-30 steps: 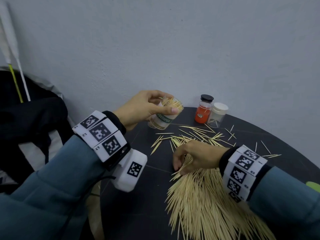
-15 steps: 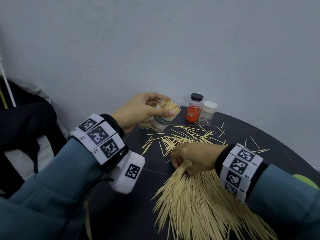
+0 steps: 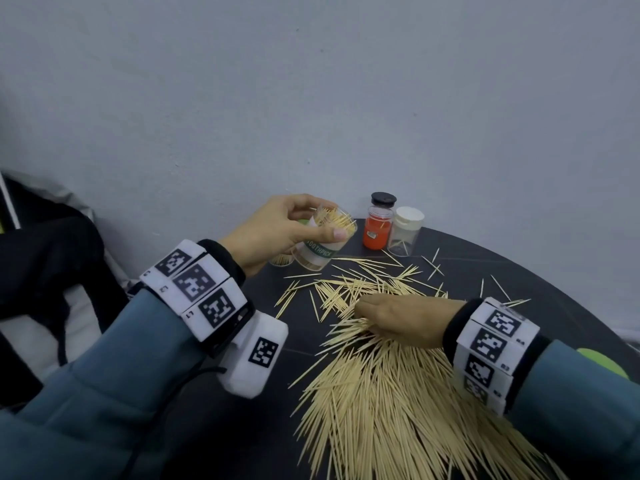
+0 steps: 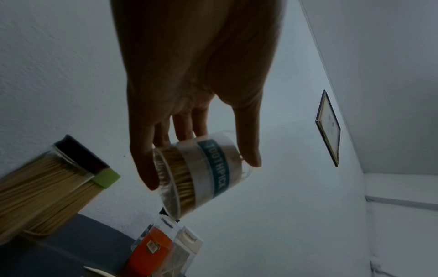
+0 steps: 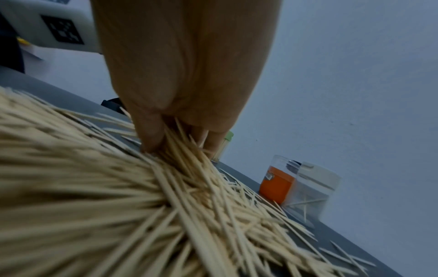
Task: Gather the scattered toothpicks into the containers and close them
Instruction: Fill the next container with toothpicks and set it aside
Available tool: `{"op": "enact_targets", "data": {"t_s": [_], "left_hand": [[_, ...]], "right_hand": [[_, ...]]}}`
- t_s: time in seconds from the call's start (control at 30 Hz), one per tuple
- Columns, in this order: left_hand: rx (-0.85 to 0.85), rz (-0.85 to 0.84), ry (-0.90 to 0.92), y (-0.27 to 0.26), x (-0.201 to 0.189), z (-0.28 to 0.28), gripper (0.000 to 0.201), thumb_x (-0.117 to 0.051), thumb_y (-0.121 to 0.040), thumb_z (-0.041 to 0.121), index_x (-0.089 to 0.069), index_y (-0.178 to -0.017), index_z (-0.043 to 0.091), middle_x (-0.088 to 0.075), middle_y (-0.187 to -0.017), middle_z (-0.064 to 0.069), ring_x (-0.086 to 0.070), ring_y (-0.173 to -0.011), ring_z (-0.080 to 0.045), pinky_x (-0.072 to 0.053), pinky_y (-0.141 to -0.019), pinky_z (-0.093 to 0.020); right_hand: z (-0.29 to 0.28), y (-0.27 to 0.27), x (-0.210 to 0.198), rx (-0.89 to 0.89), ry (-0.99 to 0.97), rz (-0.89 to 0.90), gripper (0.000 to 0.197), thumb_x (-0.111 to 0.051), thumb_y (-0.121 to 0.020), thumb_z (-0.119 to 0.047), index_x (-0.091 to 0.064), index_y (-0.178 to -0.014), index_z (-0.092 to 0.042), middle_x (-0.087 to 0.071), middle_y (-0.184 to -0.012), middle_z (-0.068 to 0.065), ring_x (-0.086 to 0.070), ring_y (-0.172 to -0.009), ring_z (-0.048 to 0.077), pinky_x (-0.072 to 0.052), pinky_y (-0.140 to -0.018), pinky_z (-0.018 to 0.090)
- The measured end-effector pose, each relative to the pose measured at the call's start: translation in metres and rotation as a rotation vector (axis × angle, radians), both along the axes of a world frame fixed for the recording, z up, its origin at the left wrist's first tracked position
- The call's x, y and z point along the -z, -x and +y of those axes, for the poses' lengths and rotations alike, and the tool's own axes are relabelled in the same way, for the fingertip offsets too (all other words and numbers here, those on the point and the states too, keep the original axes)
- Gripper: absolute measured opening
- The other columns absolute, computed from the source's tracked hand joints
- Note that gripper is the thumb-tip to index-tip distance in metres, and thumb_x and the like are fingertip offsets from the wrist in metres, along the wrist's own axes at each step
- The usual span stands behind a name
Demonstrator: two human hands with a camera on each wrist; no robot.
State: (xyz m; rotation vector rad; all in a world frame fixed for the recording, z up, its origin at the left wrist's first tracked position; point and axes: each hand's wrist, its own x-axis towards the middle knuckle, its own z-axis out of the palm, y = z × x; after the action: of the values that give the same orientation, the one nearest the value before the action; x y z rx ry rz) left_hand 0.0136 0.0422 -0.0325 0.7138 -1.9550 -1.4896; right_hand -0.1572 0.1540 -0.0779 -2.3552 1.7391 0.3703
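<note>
My left hand (image 3: 277, 230) holds a clear toothpick jar (image 3: 323, 244) with a green "TOOTHPICK" band, tilted above the table's back left; its mouth is uncovered and toothpicks show inside. In the left wrist view the fingers (image 4: 147, 165) and thumb wrap the toothpick jar (image 4: 203, 172). My right hand (image 3: 398, 317) lies on the big heap of loose toothpicks (image 3: 398, 403). Its fingers (image 5: 151, 135) curl round a bunch of toothpicks (image 5: 187, 150) at the heap's edge. More toothpicks (image 3: 363, 275) lie scattered behind the hand.
An orange jar with a black lid (image 3: 378, 223) and a clear jar with a white lid (image 3: 406, 232) stand at the back of the dark round table (image 3: 571, 306). A full toothpick container with a green cap (image 4: 47, 180) stands at the left. A black bag (image 3: 48, 265) lies left of the table.
The right hand has drawn nearer along the heap and closed its fingers round a bunch of toothpicks. The left hand still holds the jar tilted in much the same place.
</note>
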Motion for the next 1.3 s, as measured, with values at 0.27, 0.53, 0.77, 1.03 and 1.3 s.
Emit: {"op": "enact_targets", "data": {"t_s": [0.27, 0.53, 0.77, 1.03, 1.3], "left_hand": [[-0.005, -0.014, 0.007, 0.008, 0.002, 0.000, 0.061, -0.075, -0.054, 0.034, -0.064, -0.113, 0.022, -0.065, -0.111, -0.004, -0.059, -0.108, -0.014, -0.049, -0.083, -0.028], [0.004, -0.018, 0.001, 0.022, 0.006, 0.002, 0.065, -0.077, -0.055, 0.038, -0.063, -0.117, 0.023, -0.065, -0.119, -0.004, -0.060, -0.110, -0.015, -0.047, -0.077, -0.023], [-0.073, 0.081, 0.009, 0.029, 0.010, 0.001, 0.064, -0.075, -0.057, 0.035, -0.062, -0.117, 0.019, -0.066, -0.116, -0.002, -0.062, -0.105, -0.013, -0.048, -0.073, -0.019], [-0.099, 0.088, 0.021, 0.037, 0.010, 0.001, 0.062, -0.075, -0.057, 0.035, -0.063, -0.116, 0.021, -0.065, -0.113, 0.002, -0.061, -0.101, -0.008, -0.046, -0.063, -0.012], [0.093, -0.049, 0.011, 0.059, 0.014, 0.017, 0.068, -0.090, -0.049, 0.039, -0.066, -0.109, 0.022, -0.069, -0.107, -0.001, -0.064, -0.102, -0.015, -0.052, -0.083, -0.028]], "right_hand": [[0.008, 0.007, 0.000, 0.140, 0.017, -0.174, 0.017, -0.037, -0.098, -0.008, -0.042, -0.113, -0.006, -0.051, -0.110, 0.007, -0.050, -0.099, 0.021, -0.044, -0.089, 0.030], [0.010, 0.013, -0.005, 0.215, 0.104, -0.536, 0.014, -0.028, -0.102, -0.020, -0.039, -0.100, -0.011, -0.051, -0.081, -0.005, -0.049, -0.077, 0.011, -0.046, -0.079, 0.029], [0.017, 0.023, -0.005, 0.276, 0.187, -0.865, 0.015, -0.025, -0.102, -0.016, -0.036, -0.097, -0.007, -0.043, -0.078, 0.000, -0.044, -0.074, 0.014, -0.044, -0.074, 0.027], [0.023, 0.041, -0.019, 0.421, 0.294, -1.402, 0.017, -0.024, -0.101, -0.011, -0.040, -0.098, -0.012, -0.039, -0.072, -0.003, -0.043, -0.061, 0.004, -0.043, -0.063, 0.017], [0.017, 0.039, -0.044, 0.447, 0.612, -1.897, 0.024, -0.024, -0.102, -0.009, -0.041, -0.088, -0.017, -0.043, -0.056, -0.013, -0.041, -0.049, 0.002, -0.041, -0.055, 0.017]]}}
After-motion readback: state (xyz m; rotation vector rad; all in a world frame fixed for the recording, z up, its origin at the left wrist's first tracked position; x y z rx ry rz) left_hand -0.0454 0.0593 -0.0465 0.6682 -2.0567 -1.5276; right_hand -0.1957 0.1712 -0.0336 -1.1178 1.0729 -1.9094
